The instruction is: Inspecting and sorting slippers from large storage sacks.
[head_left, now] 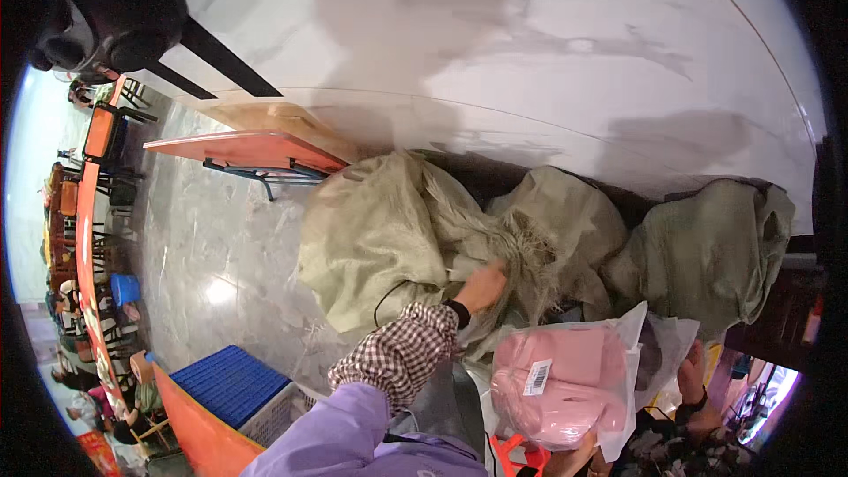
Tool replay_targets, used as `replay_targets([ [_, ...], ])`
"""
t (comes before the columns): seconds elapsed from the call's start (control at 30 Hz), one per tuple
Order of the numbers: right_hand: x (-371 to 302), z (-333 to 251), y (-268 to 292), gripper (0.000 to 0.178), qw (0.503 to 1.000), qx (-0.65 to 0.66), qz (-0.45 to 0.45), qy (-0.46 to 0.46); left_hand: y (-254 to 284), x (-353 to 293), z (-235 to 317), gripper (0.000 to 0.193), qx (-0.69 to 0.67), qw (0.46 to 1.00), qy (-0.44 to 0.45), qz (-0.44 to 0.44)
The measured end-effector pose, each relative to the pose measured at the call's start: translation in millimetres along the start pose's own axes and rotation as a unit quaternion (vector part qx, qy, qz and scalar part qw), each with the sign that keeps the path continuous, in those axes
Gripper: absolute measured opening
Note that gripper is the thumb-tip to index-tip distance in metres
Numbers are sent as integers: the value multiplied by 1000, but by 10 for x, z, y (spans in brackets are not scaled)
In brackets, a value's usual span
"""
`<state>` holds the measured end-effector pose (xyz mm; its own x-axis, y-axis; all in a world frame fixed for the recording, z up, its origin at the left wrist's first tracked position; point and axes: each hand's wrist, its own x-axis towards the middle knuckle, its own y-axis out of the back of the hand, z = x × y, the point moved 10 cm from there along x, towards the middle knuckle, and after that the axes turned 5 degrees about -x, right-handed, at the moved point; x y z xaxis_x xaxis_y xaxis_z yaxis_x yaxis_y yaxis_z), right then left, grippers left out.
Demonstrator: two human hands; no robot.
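My left hand (482, 288), below a checked cuff and dark wristband, is closed on the frayed mouth of a woven sack (380, 238); some fingertips are hidden in the folds. Low in the picture, my right hand (574, 458) grips the lower edge of a clear plastic package (563, 380). Folded pink, soft-looking goods and a white label show through the film. Just left of that hand is a red-orange plastic object (517, 455), its kind unclear. Another person's hand (692, 375) is beside a second clear plastic bag (664, 344) at the right.
Two more bulging sacks (565, 212) (711, 252) lean along the white wall (565, 44). An orange folding table (256, 148) stands behind them at left. Blue crates (231, 384) sit at lower left by an orange board (199, 424). Dark chair-like furniture (115, 9) juts in at upper left.
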<state>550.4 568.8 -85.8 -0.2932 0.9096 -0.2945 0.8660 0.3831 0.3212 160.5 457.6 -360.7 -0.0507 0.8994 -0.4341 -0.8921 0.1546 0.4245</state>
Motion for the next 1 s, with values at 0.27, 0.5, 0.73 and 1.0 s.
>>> replay_targets([
  [0.27,-2136,547,-1121,51,946,99,262,-161,706,-119,-1383,39,548,794,151,-215],
  [0.5,-1816,539,-1169,47,932,161,285,-156,1436,-1215,-1795,71,345,818,403,-223],
  [0.73,-1991,538,-836,37,952,-134,263,-84,729,-1033,-1950,55,527,786,114,-302],
  [1.0,-1650,670,-1110,38,951,-129,229,-162,943,-204,-1937,43,210,926,287,-125],
])
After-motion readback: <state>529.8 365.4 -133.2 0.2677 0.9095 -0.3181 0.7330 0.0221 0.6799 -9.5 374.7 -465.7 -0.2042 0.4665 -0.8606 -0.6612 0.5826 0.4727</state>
